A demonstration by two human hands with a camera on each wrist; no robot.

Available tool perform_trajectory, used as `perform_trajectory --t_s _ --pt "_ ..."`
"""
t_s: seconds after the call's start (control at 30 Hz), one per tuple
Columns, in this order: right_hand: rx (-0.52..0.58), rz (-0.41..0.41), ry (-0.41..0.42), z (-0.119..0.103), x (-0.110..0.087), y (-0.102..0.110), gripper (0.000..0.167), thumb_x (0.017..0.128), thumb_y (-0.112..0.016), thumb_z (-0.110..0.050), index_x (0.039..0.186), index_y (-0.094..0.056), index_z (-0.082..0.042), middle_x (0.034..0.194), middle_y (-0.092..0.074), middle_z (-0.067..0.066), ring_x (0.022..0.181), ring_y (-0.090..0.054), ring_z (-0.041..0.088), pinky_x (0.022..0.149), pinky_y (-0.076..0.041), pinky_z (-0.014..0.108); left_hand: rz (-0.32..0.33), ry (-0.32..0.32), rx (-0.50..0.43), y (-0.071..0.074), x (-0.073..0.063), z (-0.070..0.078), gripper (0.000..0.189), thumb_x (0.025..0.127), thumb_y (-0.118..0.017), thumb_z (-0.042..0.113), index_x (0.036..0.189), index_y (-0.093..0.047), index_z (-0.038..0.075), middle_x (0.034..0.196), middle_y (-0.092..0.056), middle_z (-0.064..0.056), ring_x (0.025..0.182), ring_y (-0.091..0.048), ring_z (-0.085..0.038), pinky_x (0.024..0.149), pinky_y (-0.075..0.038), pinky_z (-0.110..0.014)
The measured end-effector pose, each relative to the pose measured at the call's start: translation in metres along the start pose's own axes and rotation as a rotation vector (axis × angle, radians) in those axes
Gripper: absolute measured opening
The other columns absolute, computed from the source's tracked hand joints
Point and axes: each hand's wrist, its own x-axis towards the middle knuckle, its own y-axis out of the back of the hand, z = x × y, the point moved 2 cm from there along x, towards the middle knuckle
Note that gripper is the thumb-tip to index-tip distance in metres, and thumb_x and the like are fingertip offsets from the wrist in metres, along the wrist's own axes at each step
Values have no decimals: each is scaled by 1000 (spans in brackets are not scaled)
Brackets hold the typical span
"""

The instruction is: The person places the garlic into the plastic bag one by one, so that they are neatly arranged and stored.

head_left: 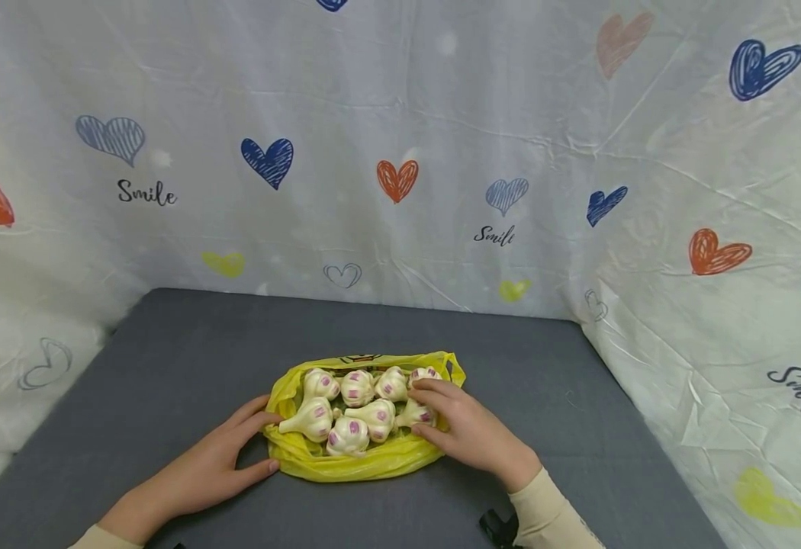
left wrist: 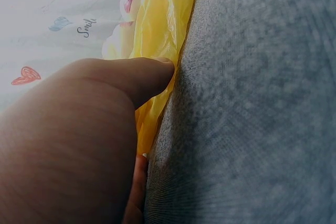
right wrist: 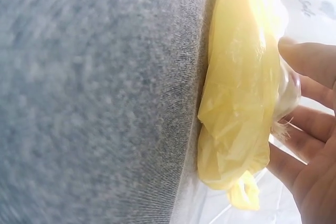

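A yellow plastic bag (head_left: 366, 469) lies on its side on the table, its mouth spread wide around several garlic bulbs (head_left: 349, 435), white with purple patches. At the bag's left end, my left hand (head_left: 225, 454) rests with straight fingers and extended thumb against the plastic. In the left wrist view the thumb (left wrist: 149, 74) lies along the bag's side. My right hand (head_left: 472, 427) reaches over the right end, thumb and fingers around a garlic bulb (head_left: 416, 414) at the edge of the group. The right wrist view shows that bulb (right wrist: 287, 90) between thumb and fingers, partly hidden.
A dark grey cloth covers the table (head_left: 201, 351). Behind and at both sides hangs a white curtain (head_left: 400, 114) printed with hearts and lettering. A black strap piece (head_left: 499, 528) shows beside the right sleeve. One bag handle loop (head_left: 454, 367) sticks up at the back right.
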Motion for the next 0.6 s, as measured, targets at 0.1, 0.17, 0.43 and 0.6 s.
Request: perform_trajectory --t_s 0.1,0.17,0.43,0.6 --pt "14 4 -1 -2 1 2 52 106 -77 -31 152 -65 -9 161 -55 12 148 -53 27 113 -51 52 0 3 -2 0 -1 0 72 99 -68 72 153 -58 25 173 -32 -22 152 -42 -51 107 -48 -70" --pt "18 8 -3 -2 0 2 52 106 -76 -31 152 -65 -8 161 -55 12 149 -52 28 114 -50 53 -2 6 -4 0 -1 0 73 98 -68 72 153 -58 25 173 -32 -22 152 -42 -51 107 -48 -70" --pt "8 32 -25 -3 -1 7 53 105 -78 -30 151 -65 -6 160 -57 11 152 -49 31 116 -47 55 12 -15 -20 -2 -2 -1 72 99 -69 69 154 -57 25 173 -31 -23 153 -40 -52 108 -46 -72" --pt "14 28 -24 -3 0 11 53 106 -76 -33 151 -65 -7 159 -57 11 153 -49 32 116 -47 56 18 -44 -45 -3 -1 4 70 100 -71 65 157 -52 28 174 -28 -19 156 -37 -49 109 -44 -72"
